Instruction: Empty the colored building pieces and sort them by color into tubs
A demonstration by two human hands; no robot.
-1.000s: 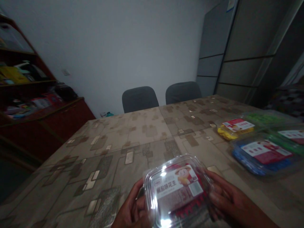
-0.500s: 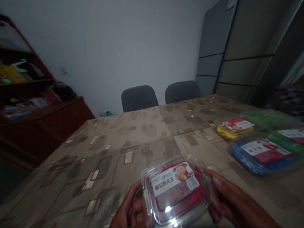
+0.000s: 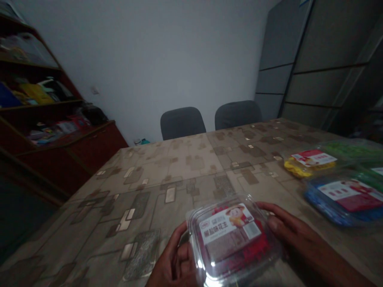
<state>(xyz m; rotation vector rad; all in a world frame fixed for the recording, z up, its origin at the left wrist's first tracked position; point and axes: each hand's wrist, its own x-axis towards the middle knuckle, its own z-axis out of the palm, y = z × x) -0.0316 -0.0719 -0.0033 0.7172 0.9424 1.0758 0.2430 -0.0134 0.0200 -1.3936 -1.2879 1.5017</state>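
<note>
Monitoring remotely, I record the left hand point(image 3: 176, 257) and right hand point(image 3: 291, 233) clamped on opposite sides of a red-filled rounded-square clear plastic box point(image 3: 235, 248) bearing a printed label point(image 3: 227, 227). The box is at the near side of the brown patterned table point(image 3: 188, 161); I cannot tell whether its base touches the surface. Toward the right edge I note a blue-filled clear plastic tub point(image 3: 344, 197), a yellow-filled clear plastic tub point(image 3: 311, 161) beyond it and, to the right of the yellow, a light-green-filled clear plastic tub point(image 3: 350, 149).
</note>
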